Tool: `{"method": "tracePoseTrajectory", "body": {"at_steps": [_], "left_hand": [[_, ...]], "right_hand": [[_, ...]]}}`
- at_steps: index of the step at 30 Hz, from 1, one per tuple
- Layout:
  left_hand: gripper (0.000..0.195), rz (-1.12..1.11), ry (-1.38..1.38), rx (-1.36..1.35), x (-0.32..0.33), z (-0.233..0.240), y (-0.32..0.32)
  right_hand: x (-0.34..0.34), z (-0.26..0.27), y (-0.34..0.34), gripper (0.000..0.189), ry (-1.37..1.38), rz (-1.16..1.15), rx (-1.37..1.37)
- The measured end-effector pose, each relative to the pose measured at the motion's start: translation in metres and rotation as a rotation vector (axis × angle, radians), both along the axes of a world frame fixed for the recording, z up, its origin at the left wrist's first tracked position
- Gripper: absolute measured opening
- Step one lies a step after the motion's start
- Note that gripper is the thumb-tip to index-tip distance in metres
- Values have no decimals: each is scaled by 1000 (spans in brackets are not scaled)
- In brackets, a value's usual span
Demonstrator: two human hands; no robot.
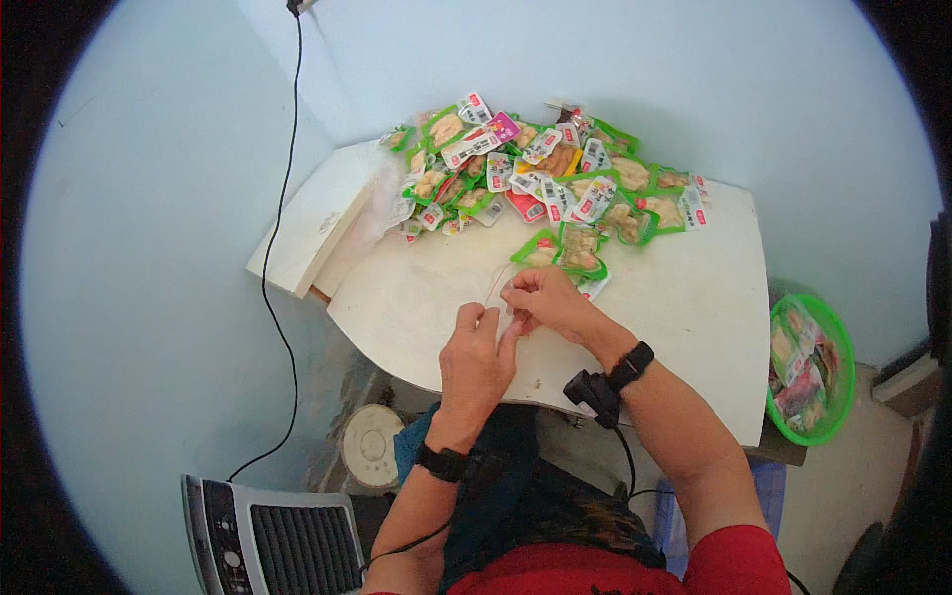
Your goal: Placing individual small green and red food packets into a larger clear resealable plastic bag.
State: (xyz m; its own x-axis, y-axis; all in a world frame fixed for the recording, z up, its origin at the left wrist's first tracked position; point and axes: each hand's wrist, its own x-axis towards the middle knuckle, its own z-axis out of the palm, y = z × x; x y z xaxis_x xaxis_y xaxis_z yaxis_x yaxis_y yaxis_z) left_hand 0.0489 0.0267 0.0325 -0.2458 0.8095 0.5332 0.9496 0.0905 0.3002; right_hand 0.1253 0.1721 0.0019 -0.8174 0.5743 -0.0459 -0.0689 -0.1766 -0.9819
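Over the front of the white table (416,297), my left hand (477,361) and my right hand (554,301) meet close together. Between their fingertips they pinch a thin, clear plastic bag (497,290) with a reddish line along one edge. My fingers cover most of it, so its contents cannot be made out. Just beyond my right hand lie a few green-edged snack packets (579,249) with pale food inside. Part of another packet (595,286) shows beside my right hand's knuckles. Each wrist wears a black strap; the right one carries a small black device (593,396).
A heap of sealed snack packets (550,175) covers the table's back, against the wall. A white board (320,223) and clear plastic film (375,212) are at left. A green basket (848,372) of packets stands right. A black cable (282,327) hangs above an air cooler (297,539).
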Motion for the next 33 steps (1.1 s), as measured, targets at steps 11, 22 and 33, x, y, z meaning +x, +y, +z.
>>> {"method": "tracePoseTrajectory", "body": {"at_steps": [11, 22, 33], "left_hand": [[33, 110, 22, 133, -9, -1, 2], [34, 68, 50, 254, -14, -10, 0], [36, 48, 49, 258, -17, -22, -2]], "right_hand": [[-2, 18, -20, 28, -159, -420, 636], [-7, 1, -20, 37, 134, -173, 932], [-7, 3, -25, 53, 110, -205, 997]]}}
